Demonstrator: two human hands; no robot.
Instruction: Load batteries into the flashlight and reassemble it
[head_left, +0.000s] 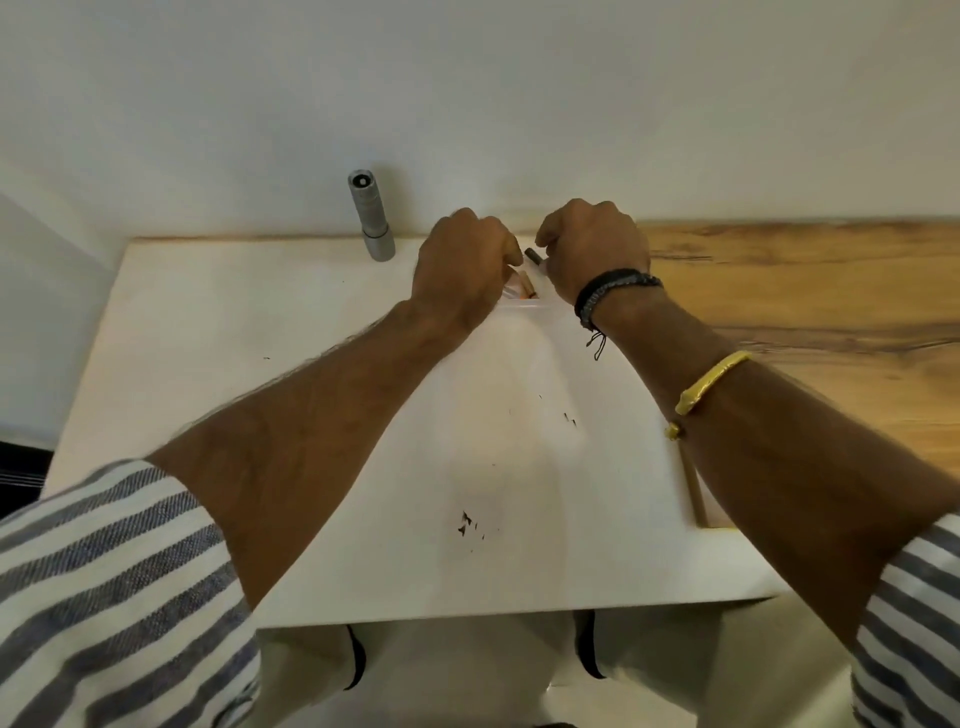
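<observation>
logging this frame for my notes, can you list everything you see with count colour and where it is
flashlight: 1, silver-grey, standing at the far edge of the board, left of the hands
small item: 1, dark, cylinder-like, between the two hands; too small to identify
packet: 1, pale with orange, under the left hand; contents unclear
board: 1, white, with a few dark specks, covering most of the table
table: 1, wood grain, showing right of the board
wall: white, behind the table
bracelets: 2, black at the right wrist, gold further up the forearm
sleeves: 2, blue-white striped, bottom corners
left hand: curled over the packet
right hand: closed beside the dark item
</observation>
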